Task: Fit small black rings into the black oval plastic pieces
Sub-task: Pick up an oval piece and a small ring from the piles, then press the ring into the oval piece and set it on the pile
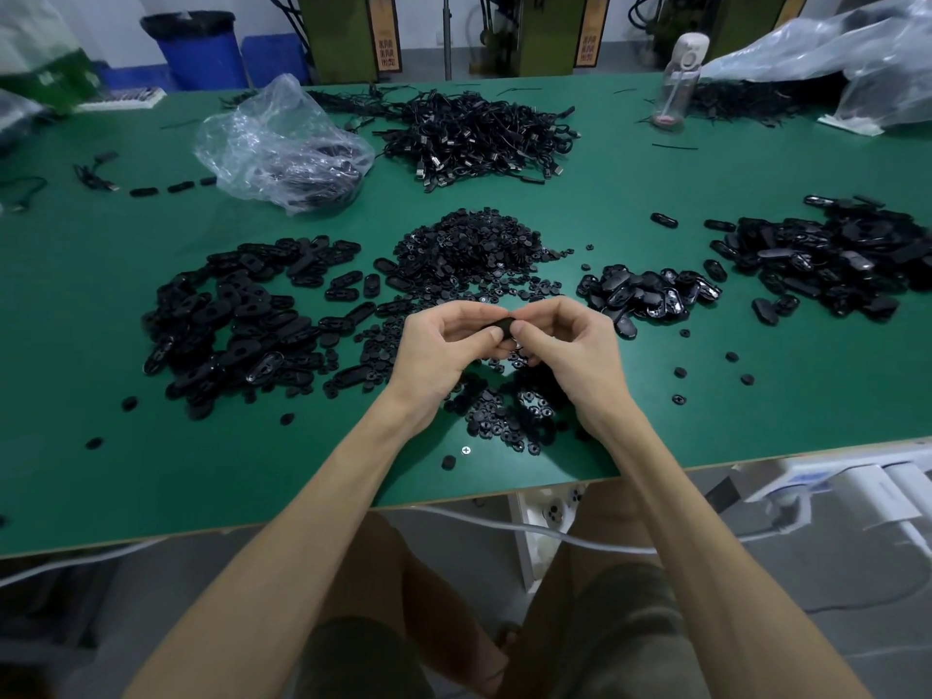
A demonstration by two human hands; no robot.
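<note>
Green matting covers the tabletop [91,375], and black parts lie in heaps across its middle. Above the near edge, at the centre, the person's left hand [444,345] and right hand [570,350] meet with fingers curled. Between them sits one black oval piece [506,327], pinched from each side by thumb and forefinger and raised off the surface. Only its dark top shows between the fingertips, and whether a ring sits in it cannot be told. Directly beyond the hands lies the heap of small rings [469,249], with more scattered beneath the wrists toward the near edge. A broad pile of oval pieces [232,320] spreads toward the left edge. A smaller pile [645,295] lies just right of the hands and a larger pile [832,259] nearer the right edge. Toward the far edge lie a tangle of cables [479,128], a crumpled plastic bag [282,138] and a water bottle [678,78].
</note>
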